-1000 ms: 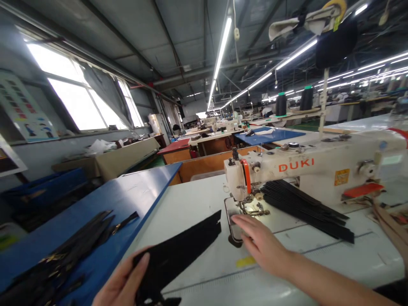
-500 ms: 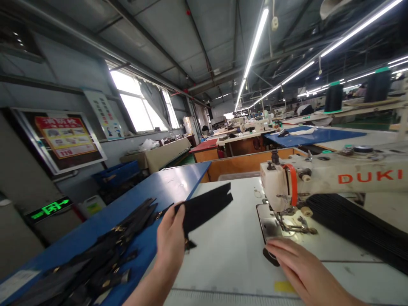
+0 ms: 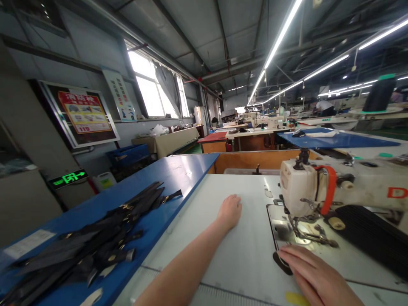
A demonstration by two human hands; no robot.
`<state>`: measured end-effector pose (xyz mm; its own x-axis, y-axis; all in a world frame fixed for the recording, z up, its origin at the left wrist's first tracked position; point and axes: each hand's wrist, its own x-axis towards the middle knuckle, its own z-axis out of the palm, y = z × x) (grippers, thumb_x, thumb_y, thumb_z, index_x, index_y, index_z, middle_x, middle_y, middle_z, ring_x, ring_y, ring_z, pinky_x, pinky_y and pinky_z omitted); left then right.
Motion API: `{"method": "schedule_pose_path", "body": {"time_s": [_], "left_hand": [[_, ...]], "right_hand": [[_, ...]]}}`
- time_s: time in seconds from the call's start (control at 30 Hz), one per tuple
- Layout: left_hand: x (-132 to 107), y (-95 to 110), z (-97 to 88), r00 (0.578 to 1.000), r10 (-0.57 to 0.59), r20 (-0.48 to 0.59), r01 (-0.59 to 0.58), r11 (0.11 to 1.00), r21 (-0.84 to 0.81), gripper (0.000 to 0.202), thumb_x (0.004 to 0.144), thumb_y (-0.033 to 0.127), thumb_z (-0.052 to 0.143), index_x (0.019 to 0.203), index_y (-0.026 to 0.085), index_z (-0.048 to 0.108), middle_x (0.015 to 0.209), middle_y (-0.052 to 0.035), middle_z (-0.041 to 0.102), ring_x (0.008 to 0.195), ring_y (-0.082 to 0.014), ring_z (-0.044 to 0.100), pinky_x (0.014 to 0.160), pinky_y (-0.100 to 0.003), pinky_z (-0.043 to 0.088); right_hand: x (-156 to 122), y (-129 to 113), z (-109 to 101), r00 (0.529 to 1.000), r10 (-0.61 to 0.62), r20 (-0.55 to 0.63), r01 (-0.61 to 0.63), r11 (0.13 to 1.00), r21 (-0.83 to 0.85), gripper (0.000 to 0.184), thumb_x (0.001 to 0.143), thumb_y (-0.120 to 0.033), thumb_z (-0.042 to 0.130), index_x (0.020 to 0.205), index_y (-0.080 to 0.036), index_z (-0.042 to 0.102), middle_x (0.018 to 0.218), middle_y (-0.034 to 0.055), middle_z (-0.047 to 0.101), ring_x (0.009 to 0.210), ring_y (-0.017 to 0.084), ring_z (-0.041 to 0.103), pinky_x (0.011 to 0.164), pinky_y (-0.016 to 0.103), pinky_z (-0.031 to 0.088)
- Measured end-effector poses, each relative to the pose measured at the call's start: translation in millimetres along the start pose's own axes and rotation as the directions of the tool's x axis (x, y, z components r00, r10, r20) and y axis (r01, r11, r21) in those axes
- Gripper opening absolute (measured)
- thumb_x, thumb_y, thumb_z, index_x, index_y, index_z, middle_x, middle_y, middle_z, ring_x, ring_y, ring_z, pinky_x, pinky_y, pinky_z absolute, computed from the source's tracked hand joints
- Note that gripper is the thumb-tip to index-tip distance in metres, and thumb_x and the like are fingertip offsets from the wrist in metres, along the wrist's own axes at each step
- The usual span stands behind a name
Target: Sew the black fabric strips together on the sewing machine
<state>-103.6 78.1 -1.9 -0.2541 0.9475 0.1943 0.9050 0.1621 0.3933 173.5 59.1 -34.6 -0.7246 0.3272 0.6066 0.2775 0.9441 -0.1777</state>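
My left hand [image 3: 230, 211] is over the pale sewing table [image 3: 197, 242], well left of the machine, fingers pointing away and slightly bent. I see no cloth in it. At the front of the sewing machine [image 3: 298, 187], my right hand [image 3: 314, 270] rests with fingers stretched out beside the metal needle plate [image 3: 285, 229] and a dark oval piece [image 3: 282, 263]. Nothing shows in its grasp. A ribbed black fabric strip [image 3: 366, 233] lies beneath the machine arm. Just beyond the table's far edge, a small dark object [image 3: 256, 170] shows over a clear plastic bin [image 3: 236, 171].
A blue table [image 3: 178, 170] on the left carries a heap of black fabric pieces with metal fittings [image 3: 105, 242] and a paper sheet [image 3: 30, 243]. A wooden panel [image 3: 255, 160] stands behind. A ruler strip [image 3: 229, 293] runs along the near edge.
My left hand has moved right and away from me; the black fabric piece it held is out of it. My right hand stays by the needle plate. The view has turned left.
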Motion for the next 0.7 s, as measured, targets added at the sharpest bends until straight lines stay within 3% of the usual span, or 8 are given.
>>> {"method": "schedule_pose_path", "body": {"time_s": [0.13, 0.27, 0.4, 0.47, 0.57, 0.7], "left_hand": [[-9.2, -2.8, -8.7, 1.0, 0.001, 0.022, -0.001, 1.0, -0.013, 0.028, 0.094, 0.031, 0.058, 0.119, 0.02, 0.057, 0.128, -0.0093, 0.055, 0.109, -0.0243, 0.058, 0.091, -0.047, 0.049], [-33.1, -5.5, -18.5, 0.999, 0.011, 0.044, -0.009, 0.999, -0.039, 0.028, 0.094, 0.031, 0.058, 0.119, 0.02, 0.058, 0.128, -0.0093, 0.055, 0.11, -0.0244, 0.058, 0.092, -0.047, 0.048], [-59.8, -23.8, -41.2, 0.996, 0.013, 0.084, -0.008, 0.999, -0.051, 0.026, 0.093, 0.031, 0.059, 0.116, 0.019, 0.059, 0.124, -0.0087, 0.058, 0.105, -0.0231, 0.06, 0.089, -0.045, 0.05], [-67.5, -43.3, -63.5, 0.997, -0.035, 0.073, 0.037, 0.999, -0.03, 0.025, 0.093, 0.031, 0.059, 0.114, 0.018, 0.06, 0.119, -0.008, 0.06, 0.1, -0.0218, 0.062, 0.086, -0.043, 0.052], [-74.3, -86.5, -113.3, 0.985, -0.173, -0.027, 0.174, 0.983, 0.054, 0.025, 0.093, 0.032, 0.058, 0.114, 0.018, 0.06, 0.118, -0.0077, 0.06, 0.1, -0.0221, 0.062, 0.084, -0.042, 0.052], [-88.3, -155.4, -189.5, 0.912, -0.345, -0.222, 0.388, 0.901, 0.195, 0.03, 0.093, 0.032, 0.059, 0.119, 0.018, 0.057, 0.122, -0.0088, 0.058, 0.103, -0.0238, 0.06, 0.086, -0.045, 0.052]], "right_hand": [[0.1, -0.7, -1.0, 1.0, -0.015, -0.01, 0.016, 1.0, 0.002, 0.034, 0.088, -0.019, 0.05, 0.117, -0.023, 0.068, 0.115, 0.0049, 0.069, 0.101, 0.02, 0.067, 0.087, 0.027, 0.056], [-2.9, -1.3, -2.6, 1.0, 0.017, -0.02, -0.016, 0.999, 0.038, 0.033, 0.091, -0.024, 0.049, 0.118, -0.027, 0.068, 0.115, 0.0031, 0.069, 0.102, 0.021, 0.067, 0.088, 0.028, 0.056], [-6.4, -0.9, -2.5, 0.999, 0.026, -0.026, -0.025, 0.998, 0.05, 0.031, 0.092, -0.028, 0.049, 0.116, -0.028, 0.069, 0.113, 0.0029, 0.07, 0.1, 0.021, 0.068, 0.087, 0.029, 0.057], [-7.6, -0.2, -2.0, 0.999, 0.021, -0.042, -0.019, 0.999, 0.045, 0.03, 0.092, -0.03, 0.049, 0.114, -0.027, 0.07, 0.111, 0.0032, 0.07, 0.099, 0.021, 0.068, 0.086, 0.03, 0.058], [-8.4, 1.0, -1.9, 0.999, 0.019, -0.05, -0.017, 0.998, 0.052, 0.03, 0.093, -0.033, 0.049, 0.114, -0.028, 0.07, 0.111, 0.0031, 0.071, 0.098, 0.022, 0.069, 0.085, 0.03, 0.058], [-7.7, 1.5, -3.4, 0.999, -0.016, -0.037, 0.017, 0.999, 0.028, 0.03, 0.093, -0.036, 0.051, 0.115, -0.029, 0.069, 0.112, 0.0018, 0.071, 0.098, 0.02, 0.069, 0.084, 0.027, 0.058]]}}
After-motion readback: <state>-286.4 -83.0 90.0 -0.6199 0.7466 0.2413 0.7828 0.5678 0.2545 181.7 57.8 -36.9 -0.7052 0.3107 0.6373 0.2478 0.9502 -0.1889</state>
